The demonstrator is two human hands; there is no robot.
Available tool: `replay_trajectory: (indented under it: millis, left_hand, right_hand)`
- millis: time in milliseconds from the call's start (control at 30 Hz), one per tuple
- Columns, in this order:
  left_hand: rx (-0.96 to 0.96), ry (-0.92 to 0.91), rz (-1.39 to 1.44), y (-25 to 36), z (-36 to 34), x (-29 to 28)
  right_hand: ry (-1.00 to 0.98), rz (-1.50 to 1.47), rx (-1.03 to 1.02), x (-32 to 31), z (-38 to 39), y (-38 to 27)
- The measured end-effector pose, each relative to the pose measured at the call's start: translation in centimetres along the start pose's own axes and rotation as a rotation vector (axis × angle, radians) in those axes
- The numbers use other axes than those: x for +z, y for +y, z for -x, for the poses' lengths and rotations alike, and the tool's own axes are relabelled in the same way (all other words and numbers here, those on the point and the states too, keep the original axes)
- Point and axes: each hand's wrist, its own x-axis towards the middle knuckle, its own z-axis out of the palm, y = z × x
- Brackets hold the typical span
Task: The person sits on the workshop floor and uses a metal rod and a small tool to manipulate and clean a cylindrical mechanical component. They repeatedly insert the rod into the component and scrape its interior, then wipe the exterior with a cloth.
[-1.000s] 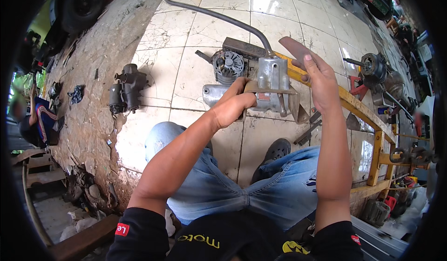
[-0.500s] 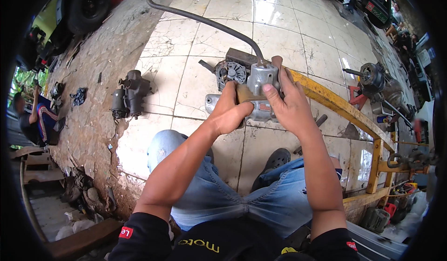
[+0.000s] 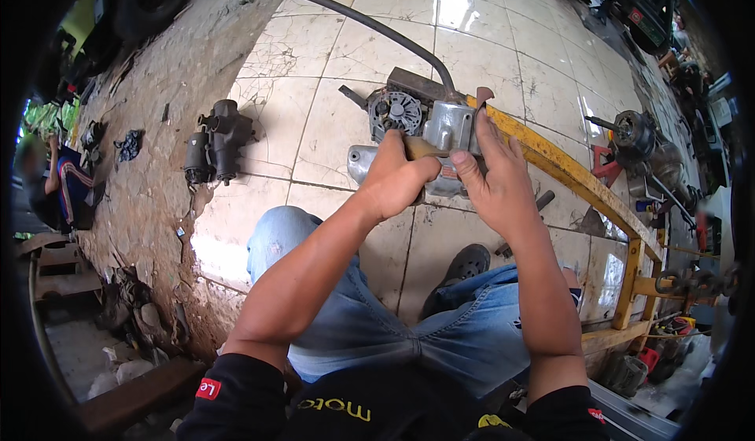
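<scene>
Cast-metal housing [image 3: 451,125]: likely heavy, rigid. Left hand [image 3: 395,175] clasps flange [image 3: 421,148], likely firmest hold; right hand [image 3: 500,180] at brown strip [image 3: 484,95], pinch unclear.

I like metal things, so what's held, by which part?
The left grip holds the grey metal housing around its middle; the right grip holds a brown strip below its top end, the rest hidden.

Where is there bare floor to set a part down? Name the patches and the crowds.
Bare tiles lie between the dark casting and the alternator, and between the bent pipe and yellow frame. It's crowded around the left hand and right hand, with the housing and alternator close by, and right of the frame, by the drum.
</scene>
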Motion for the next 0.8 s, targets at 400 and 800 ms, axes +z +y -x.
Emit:
replay_trajectory:
  millis: [400,800]
  left_hand:
    - [-0.091,-0.049,0.117,-0.1,-0.1,-0.8]
    - [0.001,-0.160,0.094,-0.6,-0.4,-0.8]
  right_hand:
    - [0.063,0.023,-0.155,-0.5,0.1,-0.7]
    - [0.060,-1.364,0.488,-1.0,-2.9,3.3]
